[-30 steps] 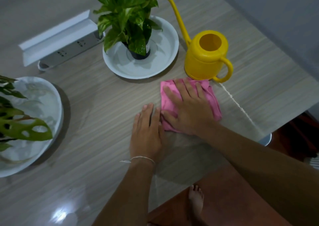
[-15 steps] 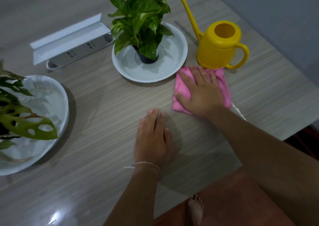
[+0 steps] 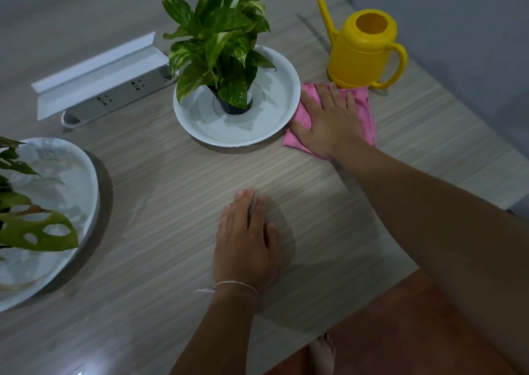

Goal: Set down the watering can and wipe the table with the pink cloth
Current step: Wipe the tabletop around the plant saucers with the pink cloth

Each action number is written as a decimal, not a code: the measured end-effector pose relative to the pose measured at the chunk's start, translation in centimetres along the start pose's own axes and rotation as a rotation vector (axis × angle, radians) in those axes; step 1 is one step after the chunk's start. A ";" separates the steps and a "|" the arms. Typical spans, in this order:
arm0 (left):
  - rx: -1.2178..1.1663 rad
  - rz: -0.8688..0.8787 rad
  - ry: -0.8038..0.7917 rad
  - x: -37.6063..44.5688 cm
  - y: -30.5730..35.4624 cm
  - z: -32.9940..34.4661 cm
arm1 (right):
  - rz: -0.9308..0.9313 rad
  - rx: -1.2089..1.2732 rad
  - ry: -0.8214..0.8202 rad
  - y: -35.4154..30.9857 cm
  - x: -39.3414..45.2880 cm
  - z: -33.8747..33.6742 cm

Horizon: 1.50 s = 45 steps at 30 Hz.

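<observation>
The yellow watering can (image 3: 362, 51) stands upright on the wood-grain table (image 3: 148, 180) at the far right, its long spout pointing up and left. Just in front of it lies the pink cloth (image 3: 365, 111), flat on the table between the can and a white saucer. My right hand (image 3: 329, 120) presses flat on the cloth with straight, spread fingers; the fingertips reach almost to the can's base. My left hand (image 3: 246, 243) rests flat on the bare table nearer to me, fingers straight, holding nothing.
A green potted plant (image 3: 220, 40) stands in a white saucer (image 3: 206, 128) that touches the cloth's left edge. A white power strip (image 3: 108, 88) lies at the back left. Another white dish (image 3: 74, 168) with big leaves sits at the left. The table's edge runs along the lower right.
My right hand has pushed the pink cloth away from me, up against the watering can and the saucer. My left hand has stayed flat where it was.
</observation>
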<state>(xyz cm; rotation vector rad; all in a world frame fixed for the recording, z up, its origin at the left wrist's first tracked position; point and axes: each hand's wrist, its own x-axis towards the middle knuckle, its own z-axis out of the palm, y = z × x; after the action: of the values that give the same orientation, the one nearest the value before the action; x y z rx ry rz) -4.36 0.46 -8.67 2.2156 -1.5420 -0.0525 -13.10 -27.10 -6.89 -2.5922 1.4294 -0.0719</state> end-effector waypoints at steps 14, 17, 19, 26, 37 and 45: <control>0.085 0.026 0.022 -0.2 0.0 0.4 | 0.046 -0.089 -0.042 -2.0 -10.1 0.8; 0.053 0.008 0.060 -0.7 0.1 0.4 | 0.020 -0.112 -0.034 -2.7 -16.4 1.0; 0.031 0.013 0.091 -0.9 0.0 0.5 | -0.009 -0.088 0.007 -2.7 -20.3 1.3; 0.042 0.012 0.134 -1.7 -0.2 1.0 | 0.262 -0.107 0.031 2.8 -15.2 -0.2; 0.030 -0.033 0.033 -0.6 0.4 0.3 | 0.516 -0.062 0.092 11.5 -2.9 -1.3; -0.079 -0.035 0.021 -0.4 0.3 -0.3 | 0.222 -0.124 -0.075 1.3 -12.5 -0.7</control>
<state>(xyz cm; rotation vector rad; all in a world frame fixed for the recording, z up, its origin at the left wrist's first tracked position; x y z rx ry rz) -4.65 0.81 -8.42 2.1748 -1.4644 -0.0990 -21.00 -17.37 -5.90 -2.4802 1.7337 0.1465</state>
